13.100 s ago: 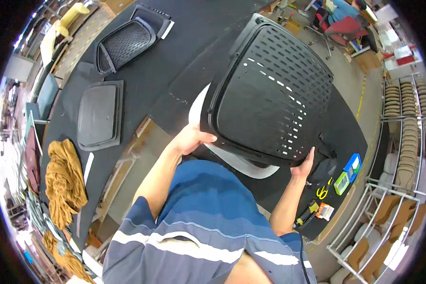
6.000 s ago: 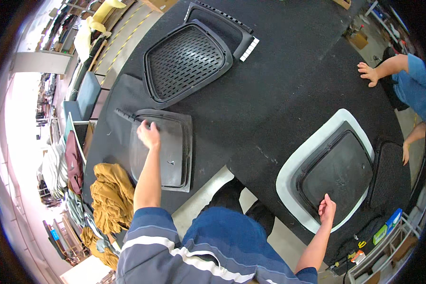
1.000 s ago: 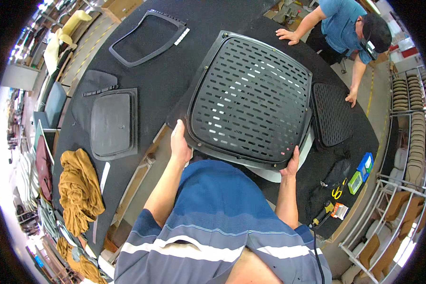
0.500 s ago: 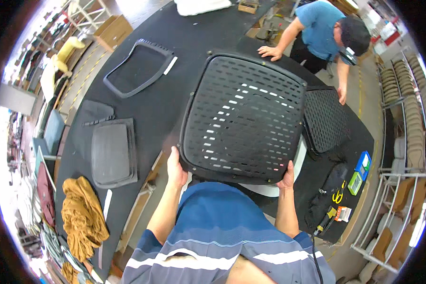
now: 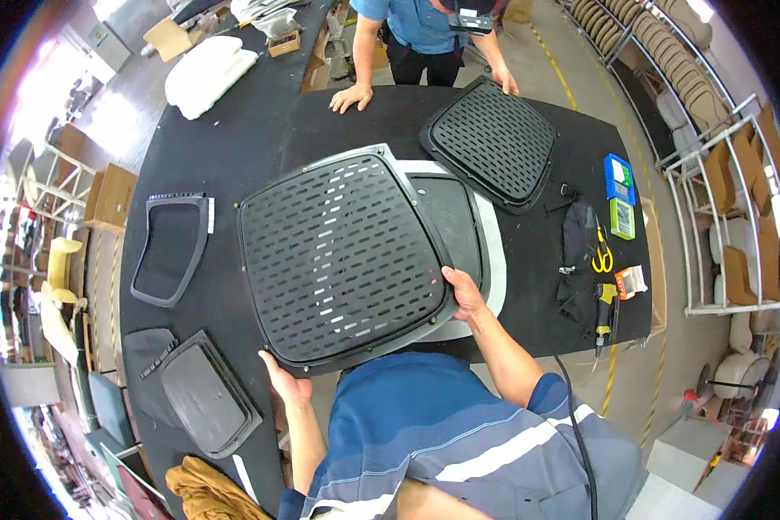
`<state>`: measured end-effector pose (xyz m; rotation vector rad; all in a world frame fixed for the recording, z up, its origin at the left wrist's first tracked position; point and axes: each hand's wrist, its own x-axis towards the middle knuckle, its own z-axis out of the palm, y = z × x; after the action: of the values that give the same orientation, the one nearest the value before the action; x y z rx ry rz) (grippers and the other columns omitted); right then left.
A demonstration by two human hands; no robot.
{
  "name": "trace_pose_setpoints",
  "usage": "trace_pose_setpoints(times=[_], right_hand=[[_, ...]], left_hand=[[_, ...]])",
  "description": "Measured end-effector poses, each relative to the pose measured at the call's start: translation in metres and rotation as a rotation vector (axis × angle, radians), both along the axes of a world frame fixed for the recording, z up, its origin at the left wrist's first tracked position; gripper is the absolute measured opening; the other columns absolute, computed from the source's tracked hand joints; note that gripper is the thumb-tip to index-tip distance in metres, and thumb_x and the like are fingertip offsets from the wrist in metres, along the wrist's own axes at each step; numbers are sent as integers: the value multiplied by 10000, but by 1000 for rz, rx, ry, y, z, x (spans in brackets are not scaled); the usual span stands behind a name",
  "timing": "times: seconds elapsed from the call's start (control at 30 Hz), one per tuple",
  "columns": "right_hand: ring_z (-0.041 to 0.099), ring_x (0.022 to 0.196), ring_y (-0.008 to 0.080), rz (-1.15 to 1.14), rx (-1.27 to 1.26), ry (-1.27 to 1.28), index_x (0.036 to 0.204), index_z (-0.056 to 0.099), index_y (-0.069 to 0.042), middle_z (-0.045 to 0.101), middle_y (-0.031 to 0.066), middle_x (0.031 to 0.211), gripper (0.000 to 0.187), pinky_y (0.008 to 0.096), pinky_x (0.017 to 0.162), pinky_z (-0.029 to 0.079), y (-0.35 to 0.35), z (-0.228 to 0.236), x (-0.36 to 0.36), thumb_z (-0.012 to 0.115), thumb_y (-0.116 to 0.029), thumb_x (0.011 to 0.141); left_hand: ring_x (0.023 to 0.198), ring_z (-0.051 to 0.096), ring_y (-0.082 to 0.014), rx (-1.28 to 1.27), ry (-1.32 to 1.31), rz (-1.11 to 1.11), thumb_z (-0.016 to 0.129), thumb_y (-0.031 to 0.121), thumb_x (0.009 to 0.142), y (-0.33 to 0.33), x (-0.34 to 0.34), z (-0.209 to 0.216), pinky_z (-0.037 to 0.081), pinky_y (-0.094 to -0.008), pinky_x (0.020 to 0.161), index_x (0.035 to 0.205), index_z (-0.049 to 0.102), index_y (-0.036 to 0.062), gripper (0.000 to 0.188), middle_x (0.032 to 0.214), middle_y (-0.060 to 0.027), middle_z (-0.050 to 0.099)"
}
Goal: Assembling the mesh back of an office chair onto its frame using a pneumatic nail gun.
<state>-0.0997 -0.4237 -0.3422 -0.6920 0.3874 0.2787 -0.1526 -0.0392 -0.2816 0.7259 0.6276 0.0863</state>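
A large black slotted panel [image 5: 338, 251], with small fasteners along its rim, is gripped between my two hands at a tilt. My left hand [image 5: 288, 381] holds the lower left corner; my right hand [image 5: 465, 295] holds the right edge, thumb on top. A grey rim shows along the panel's upper and right sides. Partly covered by it, a smooth black panel [image 5: 464, 217] lies on a white sheet-like piece [image 5: 494, 273]. Beyond, a person's hand [image 5: 504, 80] touches the far corner of a smaller slotted panel [image 5: 494, 139].
Left on the black table [image 5: 225, 165] lie a dark frame [image 5: 201, 260] and stacked black panels [image 5: 204, 394], near brown fabric [image 5: 201, 490]. At right are a black pouch [image 5: 581, 238], yellow scissors [image 5: 601, 253], a power screwdriver [image 5: 605, 312] and a blue-and-green box [image 5: 620, 195]. A cord crosses my right side.
My view has turned. The large slotted panel has shifted left in my hands, uncovering the smooth black panel beneath. More of the smaller slotted panel now shows.
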Motion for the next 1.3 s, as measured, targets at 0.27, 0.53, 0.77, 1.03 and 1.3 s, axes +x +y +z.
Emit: trace_pose_setpoints(times=[0.27,0.53,0.77,1.03,1.3], right_hand=[[689,905,237,8,93,-15,1148,591,77,680,165,1048,377,390,822,576,4,-3,1,593,-244,950],[682,880,210,49,91,-15,1132,596,70,680,146,1033,386,351,815,566,6,7,1,620,-258,929],[670,893,209,119,-67,-68,1111,614,62,687,133,1028,435,354,817,546,10,24,10,599,-338,941],[641,1022,221,82,-23,-181,1269,514,53,638,146,1174,767,358,891,521,26,73,19,295,-619,971],[644,1001,219,91,-24,-242,1282,501,56,637,144,1164,780,347,883,521,30,90,18,300,-627,963]], left_hand=[[1310,433,-280,-51,63,14,357,529,1003,4,-3,-12,340,-429,1108,1407,434,55,627,1445,-84,456],[1308,434,-280,-91,63,21,373,540,994,12,-10,-24,329,-438,1112,1400,450,70,626,1443,-78,463],[1302,439,-280,-71,113,79,396,548,983,10,-7,-17,335,-453,1108,1394,462,95,615,1426,-67,480],[1342,394,-287,-57,27,101,366,538,994,1,-8,-7,326,-458,1118,1442,393,113,619,1472,-87,419],[1329,411,-284,-56,40,110,370,532,996,11,-14,-21,338,-455,1110,1429,411,107,609,1459,-81,437]])
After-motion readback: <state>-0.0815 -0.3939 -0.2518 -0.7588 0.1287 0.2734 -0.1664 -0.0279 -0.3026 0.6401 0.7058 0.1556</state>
